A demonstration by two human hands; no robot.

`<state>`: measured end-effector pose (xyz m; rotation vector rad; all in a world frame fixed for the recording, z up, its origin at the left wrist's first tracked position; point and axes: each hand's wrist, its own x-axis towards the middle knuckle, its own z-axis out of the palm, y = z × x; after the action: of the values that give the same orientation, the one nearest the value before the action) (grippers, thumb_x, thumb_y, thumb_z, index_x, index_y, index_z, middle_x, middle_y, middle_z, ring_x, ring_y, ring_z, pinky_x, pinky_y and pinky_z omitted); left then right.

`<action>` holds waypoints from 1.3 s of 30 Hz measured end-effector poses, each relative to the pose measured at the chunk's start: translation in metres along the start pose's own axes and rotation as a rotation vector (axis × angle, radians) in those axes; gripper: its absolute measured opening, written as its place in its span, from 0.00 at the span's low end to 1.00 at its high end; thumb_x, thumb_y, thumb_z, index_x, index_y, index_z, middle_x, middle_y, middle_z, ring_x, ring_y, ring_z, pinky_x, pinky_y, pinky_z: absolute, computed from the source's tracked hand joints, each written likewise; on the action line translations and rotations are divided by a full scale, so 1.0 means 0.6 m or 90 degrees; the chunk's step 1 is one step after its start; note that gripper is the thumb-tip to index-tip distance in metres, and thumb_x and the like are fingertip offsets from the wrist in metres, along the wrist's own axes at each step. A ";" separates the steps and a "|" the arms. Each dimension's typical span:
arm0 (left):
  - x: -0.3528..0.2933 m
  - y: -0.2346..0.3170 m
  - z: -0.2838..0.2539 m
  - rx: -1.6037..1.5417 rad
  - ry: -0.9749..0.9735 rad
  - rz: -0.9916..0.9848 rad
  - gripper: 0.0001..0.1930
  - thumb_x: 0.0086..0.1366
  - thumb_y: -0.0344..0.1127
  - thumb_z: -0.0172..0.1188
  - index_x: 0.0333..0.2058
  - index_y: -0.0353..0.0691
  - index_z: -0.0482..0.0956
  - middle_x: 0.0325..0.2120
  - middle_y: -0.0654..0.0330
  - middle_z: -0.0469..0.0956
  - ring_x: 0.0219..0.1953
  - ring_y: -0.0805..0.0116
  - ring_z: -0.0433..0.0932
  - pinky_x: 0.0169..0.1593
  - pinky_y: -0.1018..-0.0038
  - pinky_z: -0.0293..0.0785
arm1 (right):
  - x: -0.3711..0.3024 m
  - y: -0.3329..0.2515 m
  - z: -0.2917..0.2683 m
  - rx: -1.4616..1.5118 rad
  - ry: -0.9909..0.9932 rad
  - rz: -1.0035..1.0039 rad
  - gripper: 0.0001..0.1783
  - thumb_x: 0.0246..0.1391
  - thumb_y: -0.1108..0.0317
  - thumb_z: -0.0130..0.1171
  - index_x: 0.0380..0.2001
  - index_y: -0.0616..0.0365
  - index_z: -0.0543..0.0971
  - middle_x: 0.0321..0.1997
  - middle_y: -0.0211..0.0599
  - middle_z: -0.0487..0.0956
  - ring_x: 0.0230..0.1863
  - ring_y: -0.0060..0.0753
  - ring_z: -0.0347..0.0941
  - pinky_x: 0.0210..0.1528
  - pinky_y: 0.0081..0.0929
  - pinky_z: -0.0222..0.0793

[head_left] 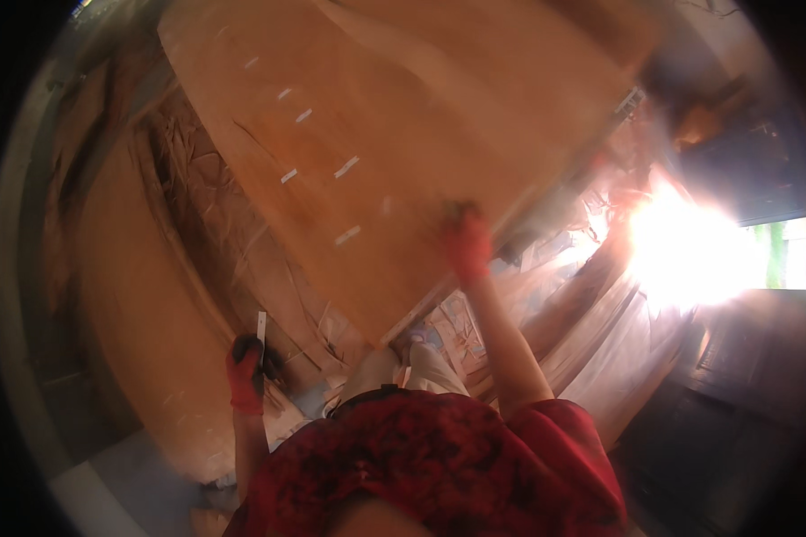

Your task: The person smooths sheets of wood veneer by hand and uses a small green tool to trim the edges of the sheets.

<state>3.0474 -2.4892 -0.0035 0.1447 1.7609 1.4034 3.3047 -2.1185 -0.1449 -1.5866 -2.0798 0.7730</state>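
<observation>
A large brown wood-veneer sheet (367,134) lies in front of me, with several short white strips (347,167) stuck or lying on its left part. My left hand (245,369), in a red glove with dark fingers, is closed on a narrow white strip (261,327) that stands up from its grip, left of the sheet's near corner. Over the sheet's near right part is my right hand (466,242), in the same kind of glove. Motion smears its fingers, so I cannot tell whether they press on the surface or hold anything.
A second, curved brown sheet (134,295) lies at the left. Crumpled brown sheets (215,179) fill the gap between the two. More long brown sheets (591,313) lie at the right, under strong glare from a bright window (784,255). Dark panels (707,447) are at the lower right.
</observation>
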 end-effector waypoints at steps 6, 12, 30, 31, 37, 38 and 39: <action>0.010 -0.008 0.035 0.031 -0.057 -0.024 0.11 0.67 0.36 0.56 0.44 0.35 0.75 0.27 0.54 0.81 0.26 0.69 0.79 0.29 0.74 0.75 | -0.030 0.180 -0.076 0.265 0.105 0.140 0.14 0.55 0.66 0.63 0.45 0.56 0.80 0.38 0.40 0.79 0.34 0.35 0.76 0.33 0.31 0.72; 0.125 -0.183 0.074 -0.089 -0.150 -0.102 0.16 0.66 0.36 0.59 0.48 0.33 0.74 0.45 0.51 0.79 0.46 0.59 0.80 0.53 0.62 0.78 | -0.121 0.152 -0.108 0.709 -0.116 0.360 0.13 0.58 0.68 0.63 0.46 0.54 0.80 0.36 0.26 0.79 0.34 0.20 0.75 0.33 0.21 0.74; 0.139 -0.210 0.167 0.025 -0.143 -0.097 0.10 0.64 0.32 0.62 0.41 0.34 0.82 0.32 0.63 0.81 0.31 0.76 0.76 0.35 0.78 0.73 | -0.281 0.054 -0.068 0.770 -0.417 0.512 0.17 0.60 0.74 0.59 0.53 0.61 0.76 0.45 0.34 0.80 0.43 0.32 0.80 0.43 0.29 0.79; 0.135 -0.200 0.170 0.027 -0.136 -0.085 0.09 0.63 0.32 0.62 0.40 0.34 0.83 0.32 0.64 0.81 0.30 0.76 0.75 0.34 0.79 0.72 | -0.280 0.049 -0.072 0.817 -0.425 0.518 0.18 0.60 0.74 0.59 0.54 0.61 0.75 0.45 0.35 0.80 0.44 0.32 0.80 0.44 0.29 0.78; 0.123 -0.130 0.191 0.052 -0.141 -0.091 0.09 0.64 0.32 0.62 0.39 0.34 0.83 0.30 0.66 0.81 0.28 0.78 0.73 0.32 0.80 0.70 | -0.229 0.019 -0.083 0.926 -0.431 0.480 0.24 0.61 0.73 0.59 0.60 0.61 0.72 0.51 0.36 0.79 0.48 0.31 0.78 0.48 0.29 0.77; 0.120 -0.127 0.189 0.081 -0.141 -0.086 0.09 0.64 0.32 0.62 0.39 0.34 0.83 0.30 0.66 0.81 0.28 0.79 0.73 0.32 0.80 0.70 | -0.228 0.017 -0.075 0.893 -0.423 0.472 0.24 0.61 0.72 0.59 0.61 0.61 0.72 0.52 0.35 0.79 0.48 0.30 0.78 0.48 0.29 0.77; 0.112 -0.125 0.191 0.077 -0.128 -0.092 0.09 0.64 0.33 0.61 0.39 0.33 0.83 0.29 0.66 0.80 0.27 0.79 0.73 0.31 0.80 0.69 | -0.229 0.016 -0.067 0.861 -0.414 0.464 0.25 0.61 0.72 0.60 0.61 0.61 0.72 0.53 0.34 0.79 0.48 0.29 0.78 0.49 0.28 0.76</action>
<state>3.1118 -2.3935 -0.1033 0.2114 1.6536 1.1389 3.3735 -2.2415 -0.1190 -1.1924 -0.5953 2.4518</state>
